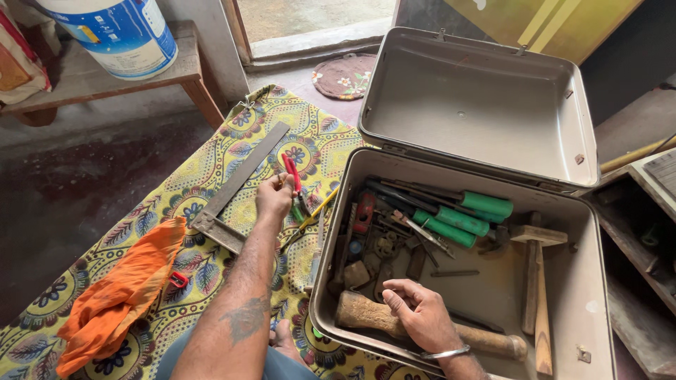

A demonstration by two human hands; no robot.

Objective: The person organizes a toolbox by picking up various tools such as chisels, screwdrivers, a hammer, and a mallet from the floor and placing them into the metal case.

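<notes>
While an orange cloth (116, 295) lies crumpled at the left edge of a yellow patterned cloth (211, 169) spread on the floor, a small red object (179, 279) sits just beside it. Further right, a metal try square (236, 190) lies diagonally, with bare patterned fabric open on both sides of its blade. The left hand (274, 197) is stretched out past the square, fingers pressed together and pinching red-handled pliers (293, 176), which stand close to the left wall of an open metal toolbox (598, 309). A yellow-handled tool (313, 213) lies between the hand and that wall. Inside the box, the right hand (415, 309) rests with fingers curled loosely, touching a thick wooden handle (373, 317) that runs along the near edge. 3 green-handled screwdrivers (458, 219) crowd the far left part, while a wooden-handled hammer (536, 281) lies near the right wall; bare box floor shows between them. The raised lid (479, 98) stands empty behind.
</notes>
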